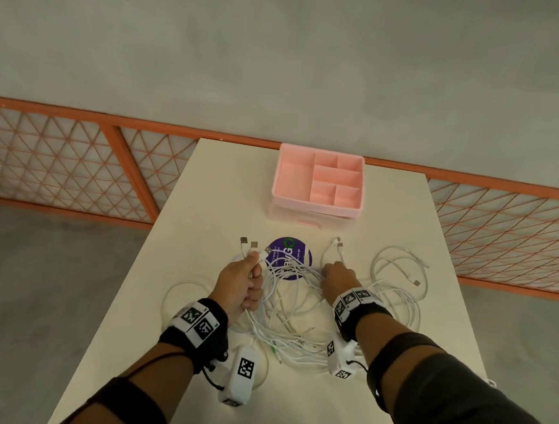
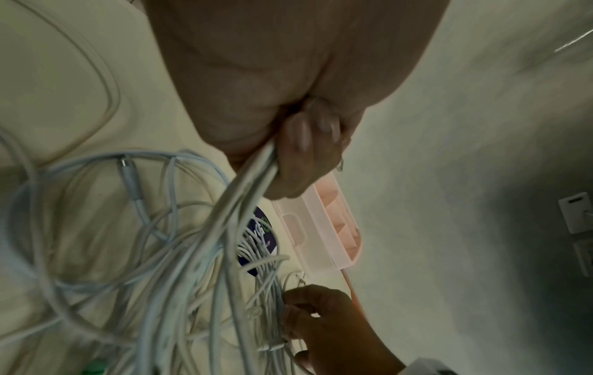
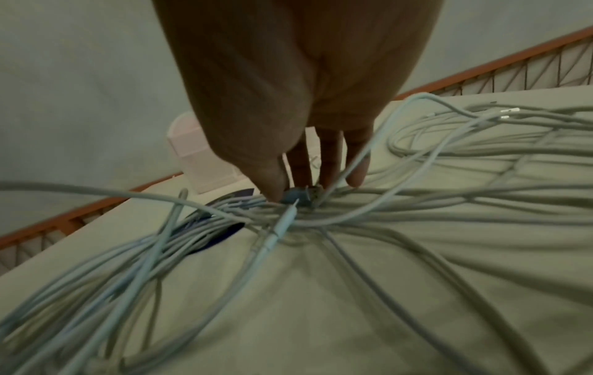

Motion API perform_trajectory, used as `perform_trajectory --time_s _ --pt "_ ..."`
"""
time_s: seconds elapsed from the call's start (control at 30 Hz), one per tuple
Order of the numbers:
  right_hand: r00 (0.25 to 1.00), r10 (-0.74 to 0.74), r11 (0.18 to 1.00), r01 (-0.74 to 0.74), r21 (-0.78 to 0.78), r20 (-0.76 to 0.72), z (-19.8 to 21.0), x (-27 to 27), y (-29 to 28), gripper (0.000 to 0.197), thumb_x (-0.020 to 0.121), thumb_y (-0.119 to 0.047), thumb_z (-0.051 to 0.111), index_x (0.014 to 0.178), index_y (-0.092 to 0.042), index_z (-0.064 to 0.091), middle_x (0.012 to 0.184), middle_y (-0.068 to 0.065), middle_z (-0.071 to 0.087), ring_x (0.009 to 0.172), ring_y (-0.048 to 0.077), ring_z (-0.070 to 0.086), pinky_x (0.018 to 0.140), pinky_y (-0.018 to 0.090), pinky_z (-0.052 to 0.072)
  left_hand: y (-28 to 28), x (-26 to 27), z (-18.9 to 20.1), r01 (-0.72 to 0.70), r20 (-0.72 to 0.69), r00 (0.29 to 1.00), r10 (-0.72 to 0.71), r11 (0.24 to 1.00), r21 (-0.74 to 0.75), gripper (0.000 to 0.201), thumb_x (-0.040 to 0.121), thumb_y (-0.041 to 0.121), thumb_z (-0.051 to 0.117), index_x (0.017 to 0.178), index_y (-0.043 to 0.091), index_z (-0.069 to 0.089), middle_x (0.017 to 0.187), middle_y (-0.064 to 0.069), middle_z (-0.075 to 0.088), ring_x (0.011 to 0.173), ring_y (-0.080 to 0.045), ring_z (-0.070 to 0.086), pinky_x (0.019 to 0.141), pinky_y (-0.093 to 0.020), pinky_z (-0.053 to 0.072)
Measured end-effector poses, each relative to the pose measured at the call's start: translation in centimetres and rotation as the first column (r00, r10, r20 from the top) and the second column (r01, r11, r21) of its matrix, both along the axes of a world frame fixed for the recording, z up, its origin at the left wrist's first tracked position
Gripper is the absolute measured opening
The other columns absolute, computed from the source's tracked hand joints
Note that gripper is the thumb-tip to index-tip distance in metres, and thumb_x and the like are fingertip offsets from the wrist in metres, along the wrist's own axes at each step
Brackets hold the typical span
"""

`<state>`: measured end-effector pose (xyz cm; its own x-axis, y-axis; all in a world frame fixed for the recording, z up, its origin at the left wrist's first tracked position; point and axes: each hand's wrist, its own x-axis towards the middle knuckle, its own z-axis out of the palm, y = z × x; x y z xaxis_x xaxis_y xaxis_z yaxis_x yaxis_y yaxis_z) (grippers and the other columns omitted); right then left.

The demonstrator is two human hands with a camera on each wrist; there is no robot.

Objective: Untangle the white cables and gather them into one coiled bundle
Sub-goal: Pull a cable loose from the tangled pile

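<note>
Head view: a tangle of thin, smooth white cables is lying in loose loops on a matte cream rectangular table, partly covering a round purple sticker. Several strands are being gripped in the fisted left hand, metal-tipped plugs projecting above it. The right hand is being lowered onto the heap; its closure cannot be told here. A pink plastic organiser box with open compartments is standing at the far edge, nothing being seen inside. An orange lattice railing and grey floor are lying beyond.

Left wrist view: the bunched strands are being clasped by curled fingers.

Right wrist view: the straightened fingers and the thumb are being brought together on strands where they cross.
</note>
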<state>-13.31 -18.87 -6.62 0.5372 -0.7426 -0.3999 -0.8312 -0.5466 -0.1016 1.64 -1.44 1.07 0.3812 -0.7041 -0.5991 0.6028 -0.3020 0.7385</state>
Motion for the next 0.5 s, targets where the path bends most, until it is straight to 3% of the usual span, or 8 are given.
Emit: perform_trajectory --time_s 0.23,0.33,0.43,0.5 --pt "0.982 -0.176 0.981 0.169 0.094 0.071 -0.3 -0.9 0.7 0.025 0.09 -0.02 0.051 0.11 -0.008 0.061 0.114 0.011 0.063 0.105 0.031 0.061 0.088 0.036 0.051 -0.1 -0.3 0.1 0.036 0.03 0.999 -0.036 0.999 0.022 0.044 0.105 0.041 0.039 0.067 0.019 0.041 0.052 0.005 0.026 0.039 -0.008 0.018 0.04 -0.017 0.014" --pt "0.935 -0.256 0.963 0.224 0.149 0.247 2.4 -0.9 0.4 0.018 0.088 -0.026 0.058 0.092 -0.008 0.06 0.09 0.008 0.063 0.084 0.026 0.058 0.068 0.029 0.044 -0.3 -0.2 0.3 0.032 0.035 0.999 -0.033 0.999 0.028 0.042 0.104 0.04 0.04 0.067 0.019 0.042 0.053 0.005 0.026 0.039 -0.009 0.017 0.041 -0.017 0.014" --pt "0.716 -0.384 0.922 0.325 0.209 0.584 7.0 -0.2 -1.0 0.016 0.086 -0.019 0.06 0.075 -0.009 0.052 0.07 0.003 0.056 0.07 0.025 0.053 0.055 0.027 0.038 -0.7 0.2 0.7 0.029 0.03 0.999 -0.029 0.999 0.018 0.042 0.104 0.039 0.039 0.068 0.019 0.041 0.053 0.006 0.025 0.04 -0.008 0.016 0.042 -0.018 0.013" --pt "0.488 -0.436 0.893 0.335 0.299 0.756 10.3 0.5 -2.0 0.014 0.088 -0.018 0.058 0.079 -0.008 0.056 0.076 0.009 0.065 0.072 0.031 0.061 0.061 0.032 0.051 -0.9 0.3 0.9 0.027 0.017 0.999 -0.027 1.0 0.009 0.042 0.104 0.04 0.04 0.067 0.019 0.041 0.053 0.006 0.024 0.039 -0.008 0.016 0.04 -0.018 0.013"
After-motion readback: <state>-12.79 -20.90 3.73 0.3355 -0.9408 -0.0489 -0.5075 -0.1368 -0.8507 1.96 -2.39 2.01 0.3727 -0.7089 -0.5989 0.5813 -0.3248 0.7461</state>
